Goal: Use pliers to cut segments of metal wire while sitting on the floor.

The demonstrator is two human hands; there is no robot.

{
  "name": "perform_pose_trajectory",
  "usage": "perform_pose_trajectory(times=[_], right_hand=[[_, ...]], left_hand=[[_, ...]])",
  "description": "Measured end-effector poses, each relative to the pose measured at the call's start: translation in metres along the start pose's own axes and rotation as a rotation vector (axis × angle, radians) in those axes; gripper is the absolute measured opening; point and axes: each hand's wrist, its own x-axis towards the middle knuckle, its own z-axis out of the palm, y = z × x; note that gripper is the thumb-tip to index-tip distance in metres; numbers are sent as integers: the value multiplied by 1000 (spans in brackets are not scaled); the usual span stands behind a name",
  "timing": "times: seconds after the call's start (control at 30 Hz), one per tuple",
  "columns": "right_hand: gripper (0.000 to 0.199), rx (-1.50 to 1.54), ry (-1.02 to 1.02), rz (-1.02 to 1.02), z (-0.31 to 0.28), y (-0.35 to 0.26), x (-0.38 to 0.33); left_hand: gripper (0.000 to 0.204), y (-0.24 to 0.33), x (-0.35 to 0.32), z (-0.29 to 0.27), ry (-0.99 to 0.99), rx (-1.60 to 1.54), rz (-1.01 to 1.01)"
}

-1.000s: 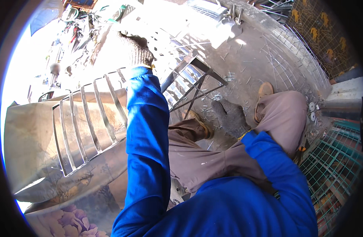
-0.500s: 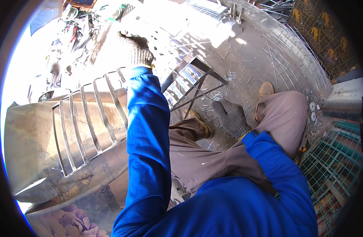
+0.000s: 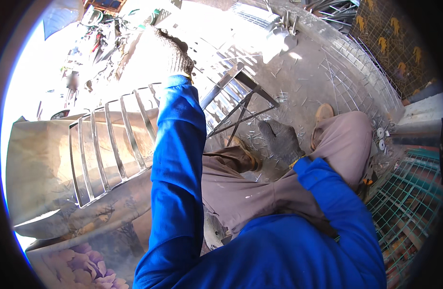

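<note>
Outdoors, under hard sun, a person in a blue long-sleeved top and tan trousers sits over a concrete floor strewn with short metal offcuts. No labels can be read anywhere; the only patterned surfaces are a sheet printed with pale purple flowers at the lower left of the frame and a dark mesh panel dotted with small yellow shapes at the upper right, while a teal wire grid fills the lower right. A metal grille, a rack of parallel silver bars welded between rails, lies at centre left across a pale, creased sheet; its bars curve with the lens and shine in the light. Beside it, at upper centre, stands a dark angle-iron frame with crossed braces. The left hand, in a light knitted glove, reaches to the upper centre of the frame above the grille's far end; glare washes it out, so whether its fingers are closed on anything cannot be told. The right hand, in a dark grey glove, hangs at centre between the knees with fingers loosely spread and pointing at the floor, holding nothing, just beside the frame's lower braces.
</note>
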Motion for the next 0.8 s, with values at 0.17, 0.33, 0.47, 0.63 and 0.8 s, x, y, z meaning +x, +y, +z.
perform_pose_trajectory(times=[0.17, 0.33, 0.47, 0.63, 0.8], right_hand=[[38, -4, -5, 8, 1, -4, 2], [37, 20, -48, 50, 6, -7, 6], [35, -42, -62, 35, 9, -6, 7], [34, -9, -45, 32, 12, -3, 7], [32, -1, -32, 51, 15, -1, 8]], left_hand=[[46, 0, 5, 2, 12, 39, 11], [48, 11, 22, -10, -54, 95, 36], [48, 13, 16, -5, -94, 19, -34], [39, 5, -2, 8, 82, 23, -32], [36, 8, 4, -5, -30, -29, -48]])
